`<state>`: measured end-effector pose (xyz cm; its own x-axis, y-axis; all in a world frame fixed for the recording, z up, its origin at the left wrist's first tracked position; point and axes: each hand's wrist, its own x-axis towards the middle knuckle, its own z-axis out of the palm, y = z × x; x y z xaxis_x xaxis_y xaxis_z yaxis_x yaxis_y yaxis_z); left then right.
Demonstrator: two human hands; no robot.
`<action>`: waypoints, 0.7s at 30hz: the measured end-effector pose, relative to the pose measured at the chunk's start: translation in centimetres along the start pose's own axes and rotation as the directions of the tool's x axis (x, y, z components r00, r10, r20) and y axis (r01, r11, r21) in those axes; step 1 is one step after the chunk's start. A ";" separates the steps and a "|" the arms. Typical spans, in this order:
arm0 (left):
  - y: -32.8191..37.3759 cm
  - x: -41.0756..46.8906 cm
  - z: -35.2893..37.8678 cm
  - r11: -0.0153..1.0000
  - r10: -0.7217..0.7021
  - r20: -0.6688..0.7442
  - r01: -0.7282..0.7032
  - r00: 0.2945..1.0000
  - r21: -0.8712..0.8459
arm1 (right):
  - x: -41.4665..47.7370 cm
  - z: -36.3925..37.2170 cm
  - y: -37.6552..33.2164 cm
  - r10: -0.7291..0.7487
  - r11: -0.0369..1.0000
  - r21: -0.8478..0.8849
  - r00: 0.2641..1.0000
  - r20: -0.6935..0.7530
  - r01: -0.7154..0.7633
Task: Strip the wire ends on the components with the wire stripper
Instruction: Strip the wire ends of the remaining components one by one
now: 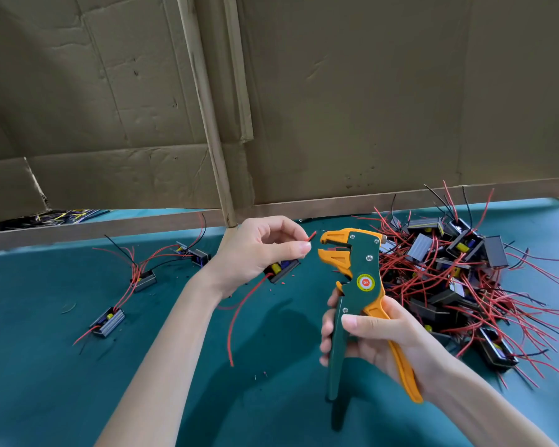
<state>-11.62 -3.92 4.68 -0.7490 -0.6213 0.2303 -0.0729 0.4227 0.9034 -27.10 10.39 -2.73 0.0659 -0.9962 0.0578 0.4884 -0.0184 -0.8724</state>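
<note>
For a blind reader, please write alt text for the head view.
The left hand pinches a red wire end beside a green-orange wire stripper gripped by the right hand. A pile of wired components lies at right on the teal table.

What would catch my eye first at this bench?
Probably the orange-and-green wire stripper, gripped in the right hand, with its jaws open toward a red wire end pinched by the left hand. Behind it on the right, a tangled pile of components with red and black wires sprawls over the green table.
</note>
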 end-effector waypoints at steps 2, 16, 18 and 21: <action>-0.1 0.1 0.1 1.000 -0.005 0.001 0.005 1.000 -0.027 | -0.1 0.1 0.0 -0.001 1.000 0.009 1.000 -0.009 0.001; 0.0 0.0 0.4 0.996 0.068 0.016 -0.069 0.998 0.062 | -0.2 0.1 -0.1 -0.001 1.000 0.004 1.000 -0.011 0.001; 0.2 -0.1 0.3 0.993 0.084 0.022 -0.086 0.996 0.075 | -0.3 0.2 -0.1 -0.001 1.000 0.001 1.000 -0.004 0.001; 0.2 -0.1 0.2 0.991 0.094 0.017 -0.095 0.995 0.090 | -0.3 0.2 -0.1 -0.004 1.000 -0.007 1.000 -0.007 0.004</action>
<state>-11.64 -3.67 4.76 -0.7636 -0.5677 0.3076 -0.0603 0.5370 0.8414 -27.01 10.75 -2.52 0.0582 -0.9966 0.0577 0.4823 -0.0225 -0.8757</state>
